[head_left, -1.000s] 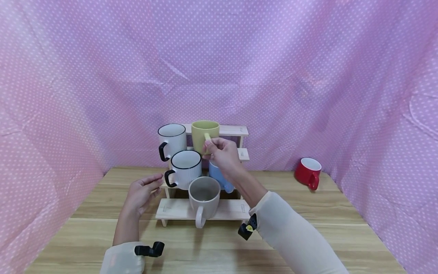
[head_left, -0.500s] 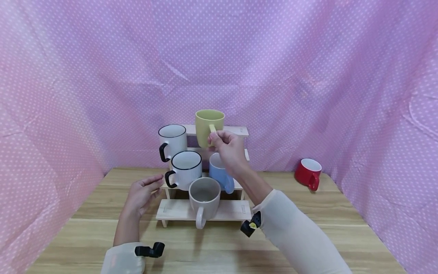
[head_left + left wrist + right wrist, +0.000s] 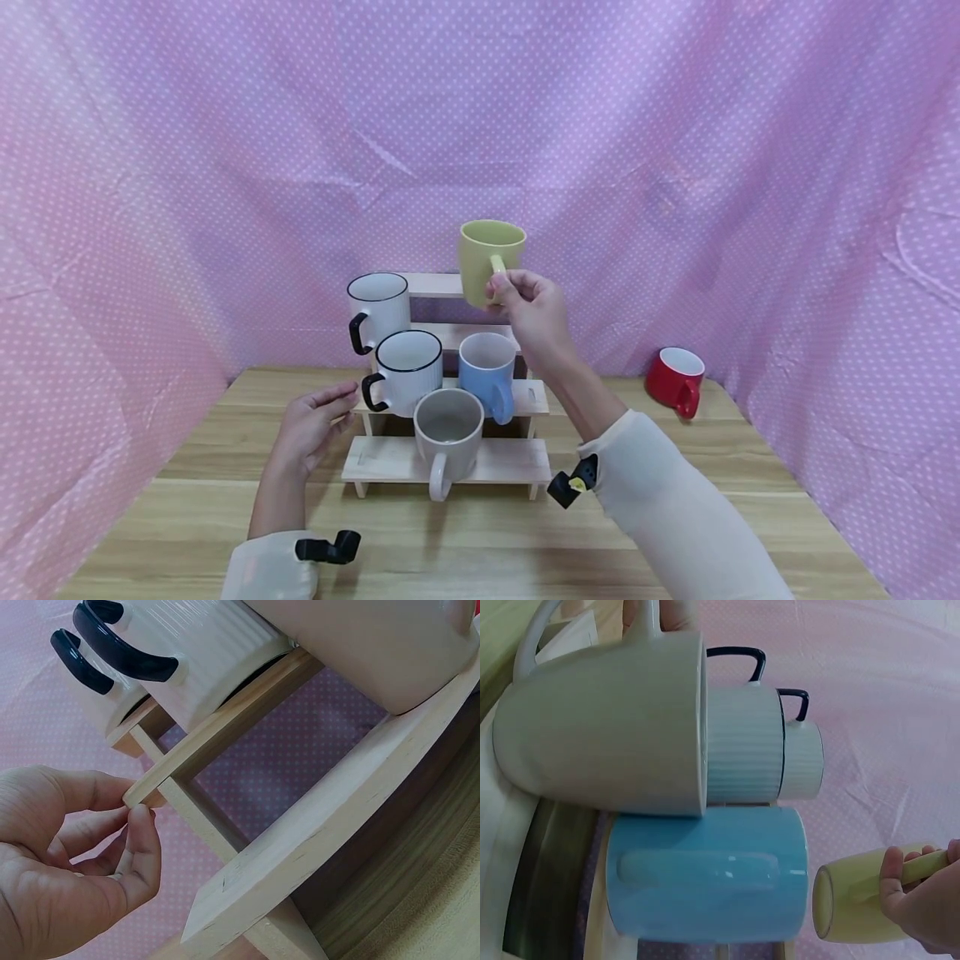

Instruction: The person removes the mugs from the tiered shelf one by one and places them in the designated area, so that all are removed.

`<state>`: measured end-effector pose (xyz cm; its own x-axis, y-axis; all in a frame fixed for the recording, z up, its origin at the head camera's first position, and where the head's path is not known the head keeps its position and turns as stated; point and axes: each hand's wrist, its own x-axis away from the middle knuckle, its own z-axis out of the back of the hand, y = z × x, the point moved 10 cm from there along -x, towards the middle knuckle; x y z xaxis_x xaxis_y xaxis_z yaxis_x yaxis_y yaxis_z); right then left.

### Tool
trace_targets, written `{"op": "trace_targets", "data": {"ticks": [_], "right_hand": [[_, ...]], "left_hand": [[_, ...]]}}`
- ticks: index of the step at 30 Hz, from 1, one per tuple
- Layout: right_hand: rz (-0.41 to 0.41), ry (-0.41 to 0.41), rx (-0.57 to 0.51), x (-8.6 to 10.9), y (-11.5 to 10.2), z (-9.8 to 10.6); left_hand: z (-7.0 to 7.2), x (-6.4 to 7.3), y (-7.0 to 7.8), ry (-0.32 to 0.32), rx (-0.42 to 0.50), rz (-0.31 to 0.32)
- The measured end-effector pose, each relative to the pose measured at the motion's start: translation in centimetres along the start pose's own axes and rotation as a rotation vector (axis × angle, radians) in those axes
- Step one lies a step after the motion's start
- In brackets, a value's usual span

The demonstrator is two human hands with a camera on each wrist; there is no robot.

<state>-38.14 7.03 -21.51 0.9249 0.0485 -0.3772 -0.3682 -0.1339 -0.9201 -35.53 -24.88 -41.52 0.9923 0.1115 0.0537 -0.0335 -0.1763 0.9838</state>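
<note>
My right hand [image 3: 536,321] pinches the handle of a yellow mug [image 3: 480,265], held upright in the air before the top board of a stepped wooden rack [image 3: 378,457]. In the right wrist view the yellow mug [image 3: 855,896] hangs apart from the boards. My left hand [image 3: 82,847] pinches the left end of one of the rack's boards [image 3: 161,776] between thumb and fingers. Close to it stand two white mugs with black handles, a front one [image 3: 412,379] and a rear one [image 3: 386,312]. A blue mug [image 3: 480,371] sits right of the front white mug.
A grey-beige mug [image 3: 453,433] stands on the lowest board, its handle toward me. Far to the right, a red mug [image 3: 663,379] rests on the wooden table [image 3: 645,517]. Pink dotted cloth [image 3: 480,125] hangs behind and at both sides.
My right hand has lifted the yellow mug up and to the right, away from the rack, uncovering the blue mug. My left hand stays in place.
</note>
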Motion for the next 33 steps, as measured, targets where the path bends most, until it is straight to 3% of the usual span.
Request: {"op": "trace_targets", "data": {"ticks": [15,28,33], "right_hand": [[0.080,0.087,0.053,-0.1,-1.8,5.4],[0.087,0.156,0.132,0.3,-1.3,11.2],[0.091,0.229,0.123,0.7,-0.4,13.5]], "left_hand": [[0.1,0.0,-0.4,0.004,-0.003,0.008],[0.1,0.1,0.0,0.002,-0.001,0.004],[0.0,0.0,-0.1,-0.008,-0.002,0.007]]}}
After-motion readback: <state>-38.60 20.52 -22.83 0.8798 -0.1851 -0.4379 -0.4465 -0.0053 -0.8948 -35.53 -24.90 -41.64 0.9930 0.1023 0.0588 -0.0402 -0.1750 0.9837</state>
